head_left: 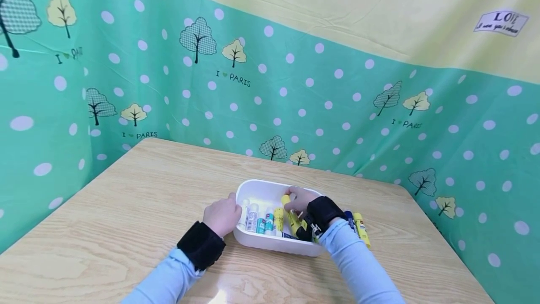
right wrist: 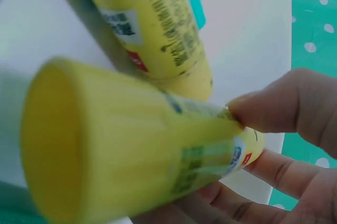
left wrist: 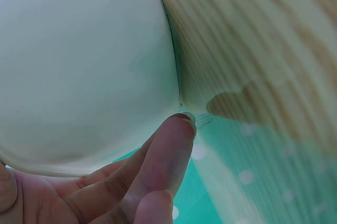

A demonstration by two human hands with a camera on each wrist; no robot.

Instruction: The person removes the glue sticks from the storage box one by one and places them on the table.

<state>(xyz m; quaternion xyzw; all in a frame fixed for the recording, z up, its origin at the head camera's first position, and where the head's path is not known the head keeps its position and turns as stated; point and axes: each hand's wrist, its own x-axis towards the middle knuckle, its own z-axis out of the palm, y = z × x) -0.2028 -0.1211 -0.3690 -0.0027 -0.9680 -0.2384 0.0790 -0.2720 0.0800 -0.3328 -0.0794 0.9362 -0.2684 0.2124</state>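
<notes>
From my remote seat: left hand [head_left: 221,216] grips the white bin [head_left: 278,245] at its left end — likely to stop it sliding on the desk [head_left: 168,177] — while the right hand [head_left: 301,197] pinches a yellow glue stick [right wrist: 142,145] near one end, tilted at the bin's right half, touching bottom or not I can't tell. That end grip probably leaves its length free to swing past the other glue sticks [head_left: 252,218] lying side by side inside.

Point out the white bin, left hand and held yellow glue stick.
White bin [head_left: 278,245], head view: front wall.
Left hand [head_left: 221,216], head view: its back.
Held yellow glue stick [right wrist: 134,150], right wrist view: middle of barrel.
</notes>
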